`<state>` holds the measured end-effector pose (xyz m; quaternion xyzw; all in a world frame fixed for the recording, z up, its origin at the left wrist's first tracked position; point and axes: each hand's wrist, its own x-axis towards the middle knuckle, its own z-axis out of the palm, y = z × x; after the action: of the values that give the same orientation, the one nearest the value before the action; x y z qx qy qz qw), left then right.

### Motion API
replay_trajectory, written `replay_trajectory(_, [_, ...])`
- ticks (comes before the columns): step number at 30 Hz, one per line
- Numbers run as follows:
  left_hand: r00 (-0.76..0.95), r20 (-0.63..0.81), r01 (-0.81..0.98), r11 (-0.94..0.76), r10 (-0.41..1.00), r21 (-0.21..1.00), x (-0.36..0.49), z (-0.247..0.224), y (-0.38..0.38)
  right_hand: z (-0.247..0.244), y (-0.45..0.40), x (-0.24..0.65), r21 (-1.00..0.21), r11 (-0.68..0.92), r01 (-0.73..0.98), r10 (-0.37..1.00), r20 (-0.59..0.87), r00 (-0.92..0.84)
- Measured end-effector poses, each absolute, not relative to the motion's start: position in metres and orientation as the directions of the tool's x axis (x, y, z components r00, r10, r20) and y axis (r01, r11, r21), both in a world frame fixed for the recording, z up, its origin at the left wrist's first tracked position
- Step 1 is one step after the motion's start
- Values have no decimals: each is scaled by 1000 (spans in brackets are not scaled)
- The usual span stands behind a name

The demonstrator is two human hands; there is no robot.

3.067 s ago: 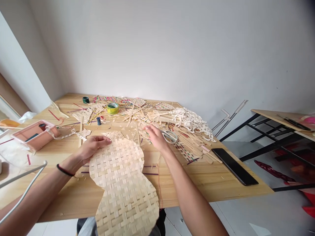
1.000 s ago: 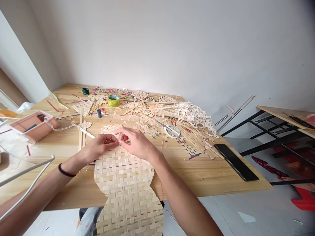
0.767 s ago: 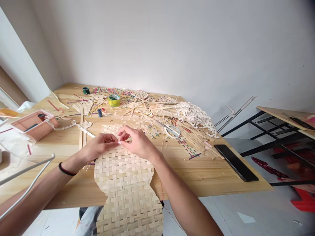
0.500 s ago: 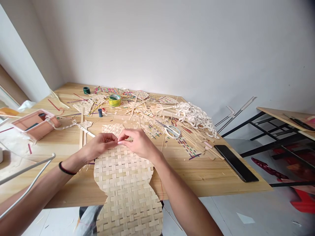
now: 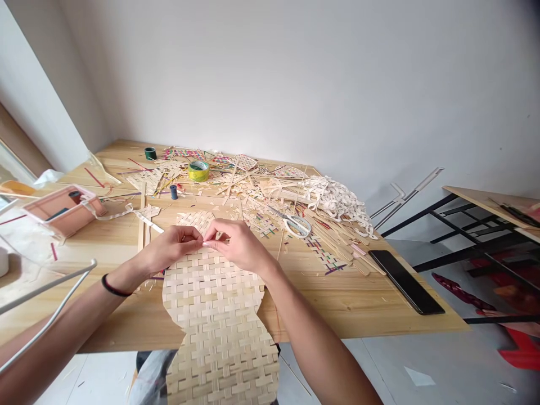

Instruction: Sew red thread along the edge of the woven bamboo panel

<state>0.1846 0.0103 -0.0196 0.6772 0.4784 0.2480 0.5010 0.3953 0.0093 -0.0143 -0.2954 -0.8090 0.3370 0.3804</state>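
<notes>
The left hand (image 5: pixel 179 248) pinches the far edge of one woven sheet (image 5: pixel 215 295), and the right hand (image 5: pixel 236 246) pinches the same edge, fingertips meeting; anything finer between them is hidden. The sheet overhangs the table's (image 5: pixel 333 315) near edge. Beyond lie one pair of scissors (image 5: pixel 296 226), one blue spool (image 5: pixel 174 192) and one yellow-green tape roll (image 5: pixel 198 172), its print too small to read. One green roll (image 5: pixel 150 153) stands near the far left corner, one pink box (image 5: pixel 63 220) by the left edge, one black phone (image 5: pixel 405 282) along the right edge.
</notes>
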Motion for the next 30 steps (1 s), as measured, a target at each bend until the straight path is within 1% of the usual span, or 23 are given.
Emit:
replay_trajectory(6, [431,-102,383,-79,897,920,186,-16,8,-16,12,397,-736,643,211,701,455,-550])
replay_trajectory(15, [425,-142,399,-45,894,916,187,-18,8,-15,12,396,-731,638,242,707,431,-561])
replay_trajectory(19, [428,-143,404,-48,892,913,187,-17,7,-15,12,396,-735,641,222,691,426,-583])
replay_trajectory(30, [426,-133,399,-53,895,916,186,-22,9,-21,12,393,-696,661,280,703,443,-557])
